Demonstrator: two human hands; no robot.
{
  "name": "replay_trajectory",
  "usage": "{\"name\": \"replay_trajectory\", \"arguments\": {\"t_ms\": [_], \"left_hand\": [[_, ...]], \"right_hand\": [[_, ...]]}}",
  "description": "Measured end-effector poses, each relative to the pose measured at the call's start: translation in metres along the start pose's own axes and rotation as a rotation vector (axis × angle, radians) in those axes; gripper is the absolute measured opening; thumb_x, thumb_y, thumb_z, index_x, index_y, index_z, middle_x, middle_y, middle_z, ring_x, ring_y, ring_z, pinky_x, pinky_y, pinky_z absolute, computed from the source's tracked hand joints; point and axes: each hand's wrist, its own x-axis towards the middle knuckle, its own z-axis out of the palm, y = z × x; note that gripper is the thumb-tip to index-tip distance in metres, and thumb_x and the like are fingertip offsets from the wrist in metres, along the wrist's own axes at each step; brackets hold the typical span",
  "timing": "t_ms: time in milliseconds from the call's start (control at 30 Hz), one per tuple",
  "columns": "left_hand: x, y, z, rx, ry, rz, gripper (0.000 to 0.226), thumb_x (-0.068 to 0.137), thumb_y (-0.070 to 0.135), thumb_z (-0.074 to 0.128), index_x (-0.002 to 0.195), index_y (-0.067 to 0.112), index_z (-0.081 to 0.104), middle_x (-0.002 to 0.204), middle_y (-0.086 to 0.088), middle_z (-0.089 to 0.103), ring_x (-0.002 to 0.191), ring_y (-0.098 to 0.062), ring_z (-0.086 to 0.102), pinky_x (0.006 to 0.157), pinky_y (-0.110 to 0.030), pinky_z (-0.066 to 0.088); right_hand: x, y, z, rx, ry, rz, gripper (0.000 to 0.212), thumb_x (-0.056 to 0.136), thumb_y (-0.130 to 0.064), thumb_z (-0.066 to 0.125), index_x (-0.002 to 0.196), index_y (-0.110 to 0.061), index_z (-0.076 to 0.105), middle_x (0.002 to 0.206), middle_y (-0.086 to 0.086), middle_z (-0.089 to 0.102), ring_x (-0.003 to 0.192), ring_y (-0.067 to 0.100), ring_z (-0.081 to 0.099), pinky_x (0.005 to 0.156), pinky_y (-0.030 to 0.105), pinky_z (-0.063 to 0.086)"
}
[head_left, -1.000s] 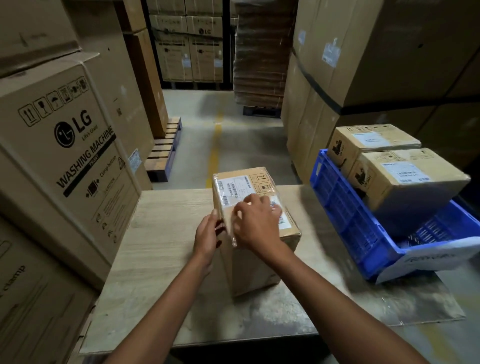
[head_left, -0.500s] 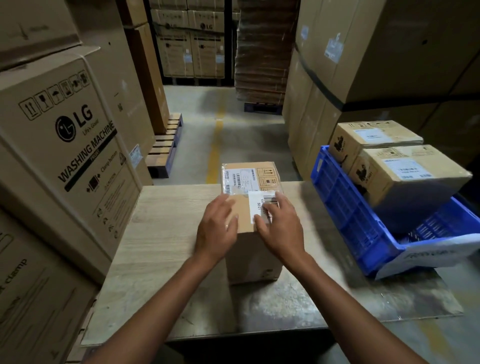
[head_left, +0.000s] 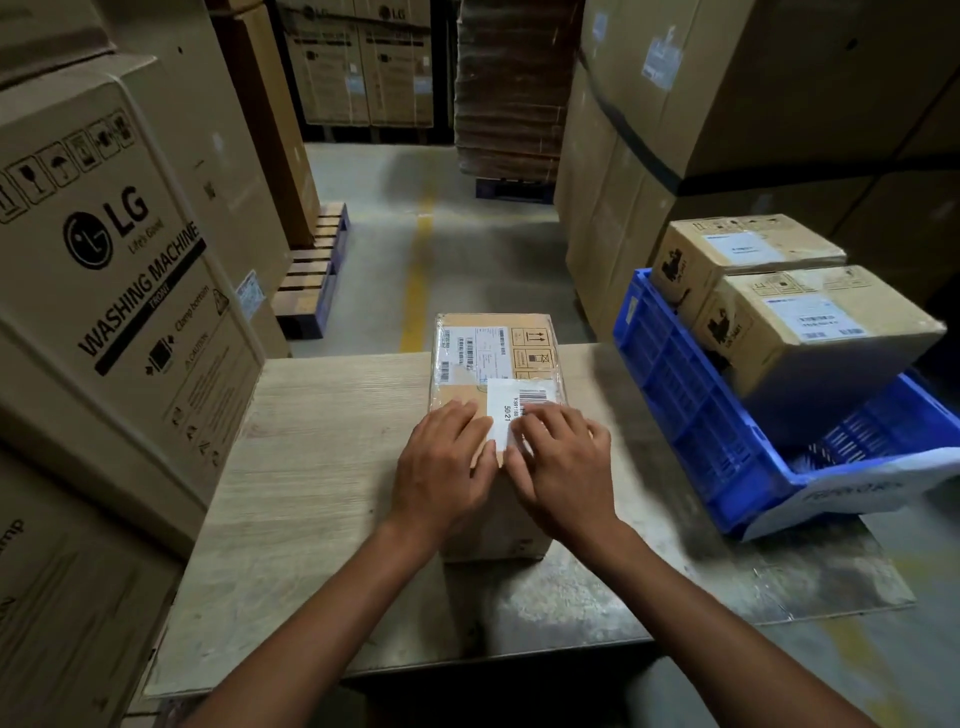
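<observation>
**Labelling step.** I am pressing a white barcode label (head_left: 511, 410) onto the top of the small carton (head_left: 493, 358). The carton is standing on the wooden table (head_left: 322, 441), just left of the blue crate (head_left: 685, 405).

- **Right hand:** My right hand (head_left: 566, 462) is lying flat on the label's near half. Its fingers are straight and close together, gripping nothing.
- **Left hand:** My left hand (head_left: 441, 462), on the side farther from the crate, is resting flat on bare cardboard. Its fingertips are touching the label's edge, and it is likewise holding nothing.
- **Label's near end:** My fingers are covering it, so I cannot tell whether it is fully down.

I judge the sticking to be nearly complete. The next move calls for a firm, even stroke toward the carton's near edge to seat the label without creases. After that, probably, it calls for a grip on two opposite sides to carry the carton toward the crate, where two labelled cartons (head_left: 810, 322) are leaning.
</observation>
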Motion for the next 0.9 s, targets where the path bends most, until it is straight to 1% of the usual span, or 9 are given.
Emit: {"name": "replay_trajectory", "arguments": {"t_ms": [133, 233, 333, 467, 567, 667, 733, 800, 900], "left_hand": [[0.027, 0.001, -0.016, 0.042, -0.148, -0.022, 0.027, 0.091, 0.036, 0.049, 0.100, 0.016, 0.064, 0.104, -0.002, 0.060, 0.097, -0.022, 0.055, 0.079, -0.039, 0.053], [0.049, -0.003, -0.013, 0.048, -0.373, -0.129, 0.043, 0.101, 0.037, 0.043, 0.140, 0.020, 0.049, 0.151, -0.007, 0.041, 0.141, -0.027, 0.034, 0.114, -0.041, 0.035], [0.055, -0.004, -0.007, 0.086, -0.516, -0.144, 0.056, 0.106, 0.040, 0.027, 0.159, 0.022, 0.016, 0.167, -0.004, 0.005, 0.154, -0.021, 0.000, 0.123, -0.035, 0.003], [0.059, 0.000, -0.007, 0.110, -0.485, -0.156, 0.052, 0.104, 0.035, 0.032, 0.153, 0.019, 0.031, 0.163, -0.008, 0.024, 0.150, -0.025, 0.019, 0.122, -0.039, 0.017], [0.075, -0.003, -0.006, 0.191, -0.362, -0.079, 0.029, 0.097, 0.028, 0.042, 0.116, 0.015, 0.061, 0.122, -0.007, 0.059, 0.114, -0.025, 0.050, 0.097, -0.039, 0.044], [0.095, -0.009, -0.002, 0.084, -0.257, -0.110, 0.022, 0.092, 0.019, 0.048, 0.091, 0.009, 0.068, 0.096, -0.008, 0.063, 0.098, -0.027, 0.055, 0.082, -0.041, 0.049], [0.102, -0.017, 0.004, 0.040, -0.285, -0.134, 0.030, 0.097, 0.020, 0.043, 0.111, 0.009, 0.067, 0.118, -0.011, 0.064, 0.118, -0.031, 0.054, 0.100, -0.043, 0.044], [0.105, -0.023, 0.011, 0.074, -0.403, -0.170, 0.045, 0.103, 0.026, 0.034, 0.143, 0.014, 0.049, 0.153, -0.009, 0.043, 0.145, -0.029, 0.031, 0.121, -0.046, 0.019], [0.108, -0.028, 0.016, 0.125, -0.429, -0.170, 0.049, 0.105, 0.032, 0.029, 0.151, 0.019, 0.039, 0.160, -0.004, 0.032, 0.150, -0.024, 0.022, 0.124, -0.046, 0.010]], "right_hand": [[0.033, 0.002, -0.006, -0.152, -0.122, -0.001, 0.029, 0.087, -0.047, 0.051, 0.093, -0.020, 0.060, 0.100, 0.000, 0.061, 0.091, 0.023, 0.054, 0.077, 0.041, 0.040], [0.051, 0.003, -0.004, -0.065, -0.345, 0.009, 0.048, 0.092, -0.049, 0.031, 0.122, -0.021, 0.057, 0.132, 0.008, 0.054, 0.124, 0.027, 0.048, 0.097, 0.046, 0.040], [0.051, 0.007, 0.001, 0.001, -0.517, 0.011, 0.062, 0.097, -0.047, 0.021, 0.154, -0.026, 0.030, 0.165, 0.008, 0.021, 0.153, 0.026, 0.014, 0.120, 0.048, 0.018], [0.056, 0.009, -0.003, -0.010, -0.487, 0.006, 0.064, 0.090, -0.050, 0.020, 0.145, -0.025, 0.044, 0.157, 0.006, 0.038, 0.146, 0.026, 0.031, 0.115, 0.046, 0.028], [0.078, 0.014, -0.006, -0.146, -0.458, -0.044, 0.051, 0.090, -0.056, 0.029, 0.117, -0.022, 0.057, 0.126, 0.002, 0.059, 0.118, 0.024, 0.051, 0.098, 0.048, 0.040], [0.105, 0.017, -0.002, -0.237, -0.468, -0.065, 0.044, 0.094, -0.055, 0.038, 0.115, -0.021, 0.056, 0.117, 0.003, 0.056, 0.111, 0.024, 0.051, 0.092, 0.049, 0.042], [0.109, 0.019, 0.009, -0.225, -0.459, -0.056, 0.049, 0.097, -0.056, 0.031, 0.127, -0.023, 0.051, 0.129, 0.008, 0.053, 0.120, 0.026, 0.047, 0.097, 0.053, 0.040], [0.104, 0.023, 0.022, -0.111, -0.520, -0.020, 0.061, 0.098, -0.060, 0.020, 0.149, -0.029, 0.033, 0.156, 0.010, 0.033, 0.143, 0.029, 0.029, 0.110, 0.059, 0.031], [0.101, 0.032, 0.030, -0.060, -0.590, -0.022, 0.069, 0.098, -0.064, 0.014, 0.158, -0.030, 0.014, 0.168, 0.006, 0.011, 0.154, 0.029, 0.006, 0.118, 0.056, 0.024]]}}
